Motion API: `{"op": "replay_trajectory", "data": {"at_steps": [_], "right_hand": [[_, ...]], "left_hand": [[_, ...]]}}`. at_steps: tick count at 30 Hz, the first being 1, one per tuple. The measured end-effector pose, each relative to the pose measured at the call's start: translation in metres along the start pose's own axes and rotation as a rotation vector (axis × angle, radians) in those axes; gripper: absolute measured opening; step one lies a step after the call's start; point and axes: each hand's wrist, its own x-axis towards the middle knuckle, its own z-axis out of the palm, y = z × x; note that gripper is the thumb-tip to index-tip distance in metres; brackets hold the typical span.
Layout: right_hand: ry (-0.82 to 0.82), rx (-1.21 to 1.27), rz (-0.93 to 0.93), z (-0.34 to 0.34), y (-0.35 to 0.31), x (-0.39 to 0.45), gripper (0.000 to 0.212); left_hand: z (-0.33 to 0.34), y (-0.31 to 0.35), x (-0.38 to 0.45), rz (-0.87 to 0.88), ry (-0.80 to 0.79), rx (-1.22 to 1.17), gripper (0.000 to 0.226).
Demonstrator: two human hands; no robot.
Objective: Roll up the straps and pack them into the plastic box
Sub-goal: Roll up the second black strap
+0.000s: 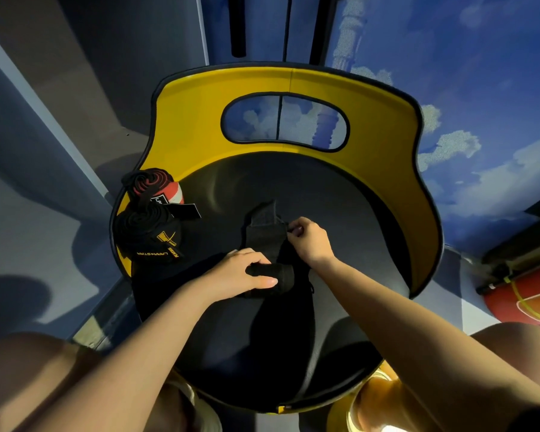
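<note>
The left hand grips the rolled end of a black woven strap; beyond it, the right hand seemingly pinches the strap's flat edge.

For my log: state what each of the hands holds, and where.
Left hand grips the black strap's rolled end; right hand pinches its right edge farther up.

Black round chair seat, rolled straps at left edge, loose black strap

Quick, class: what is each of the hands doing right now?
Left hand: grips the rolled end of the black strap.
Right hand: pinches the strap's edge.
</note>
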Motion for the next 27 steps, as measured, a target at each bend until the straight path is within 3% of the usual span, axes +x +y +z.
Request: {"op": "replay_trajectory", "data": {"at_steps": [5,10,12,18,23,27], "right_hand": [[0.040,-0.191,-0.330,-0.016,0.005,-0.026,0.024],[-0.235,-0.410,-0.698,-0.026,0.013,-0.062,0.059],[-0.273,-0.439,-0.698,-0.025,0.018,-0.067,0.065],[-0.305,-0.300,-0.575,-0.022,0.010,-0.062,0.055],[-0.397,-0.305,-0.433,-0.028,-0.002,-0.046,0.054],[-0.451,-0.285,-0.335,-0.030,-0.005,-0.034,0.043]], "left_hand": [[-0.001,0.004,0.001,-0.055,0.047,0.068,0.045],[0.001,0.008,0.002,-0.073,0.059,0.086,0.054],[0.002,0.009,0.000,-0.067,0.066,0.107,0.051],[0.006,0.009,-0.004,-0.128,0.052,0.156,0.052],[0.009,0.010,-0.005,0.031,0.325,0.109,0.042],[0.008,0.008,-0.005,0.072,0.293,0.102,0.050]]}}
